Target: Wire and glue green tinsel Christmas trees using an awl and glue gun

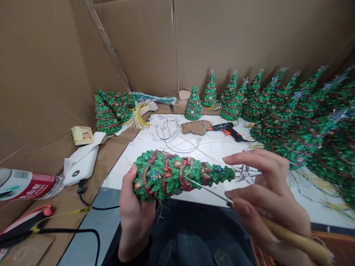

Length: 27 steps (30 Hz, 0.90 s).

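- A glittery green tree (174, 173) is lying sideways in the air over the surface's (122, 162) near edge, its narrow tip pointing right.
- The left hand (134, 207) is gripping its wide base, thumb on top.
- The right hand (271, 195), apart from the left, is closing around a wooden-handled awl (229, 201), index finger lifting away; the awl's metal point is touching the tree near a red garland.
- A clear star (245, 173) is showing just beyond the tip; I cannot tell whether it is attached.
- Behind, a glue gun (229, 130) is resting with its nozzle beside a brown cardboard piece (192, 128).
- More trees (280, 111) are standing along the right.
- Far left, a bottle (27, 184) is lying sideways.
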Motion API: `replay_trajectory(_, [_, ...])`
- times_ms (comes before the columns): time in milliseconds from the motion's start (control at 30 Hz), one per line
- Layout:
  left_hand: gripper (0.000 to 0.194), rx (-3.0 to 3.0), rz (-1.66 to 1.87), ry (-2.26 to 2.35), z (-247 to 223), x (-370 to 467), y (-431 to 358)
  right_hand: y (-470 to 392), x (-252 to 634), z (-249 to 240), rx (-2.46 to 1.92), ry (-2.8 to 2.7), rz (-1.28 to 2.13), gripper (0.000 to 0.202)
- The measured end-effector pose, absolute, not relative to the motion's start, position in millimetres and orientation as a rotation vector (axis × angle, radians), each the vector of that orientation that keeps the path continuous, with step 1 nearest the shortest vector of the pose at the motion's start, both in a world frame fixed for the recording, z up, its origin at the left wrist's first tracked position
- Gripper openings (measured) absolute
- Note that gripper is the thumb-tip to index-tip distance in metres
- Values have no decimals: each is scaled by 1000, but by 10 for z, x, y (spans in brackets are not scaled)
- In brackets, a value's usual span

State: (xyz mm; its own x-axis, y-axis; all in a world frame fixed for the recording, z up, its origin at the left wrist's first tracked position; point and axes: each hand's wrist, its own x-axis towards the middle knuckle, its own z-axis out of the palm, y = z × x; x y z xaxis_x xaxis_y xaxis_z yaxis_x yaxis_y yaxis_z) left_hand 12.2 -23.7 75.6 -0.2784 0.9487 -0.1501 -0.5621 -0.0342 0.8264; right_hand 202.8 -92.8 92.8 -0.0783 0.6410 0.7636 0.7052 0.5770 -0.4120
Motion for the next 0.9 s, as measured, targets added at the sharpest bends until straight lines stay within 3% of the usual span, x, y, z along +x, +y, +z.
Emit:
replay_trajectory(267, [18,528,1593,986,758,119,-256,-905,1993,834,-1087,-1755,-153,14])
replay_trajectory(567, [24,470,1572,971,775,151,-241,-935,1964,818,-1134,-1646,-21,15])
replay_trajectory(900, [18,502,1571,980,739,124,-225,-906,2009,829,-1104,-1637,28,21])
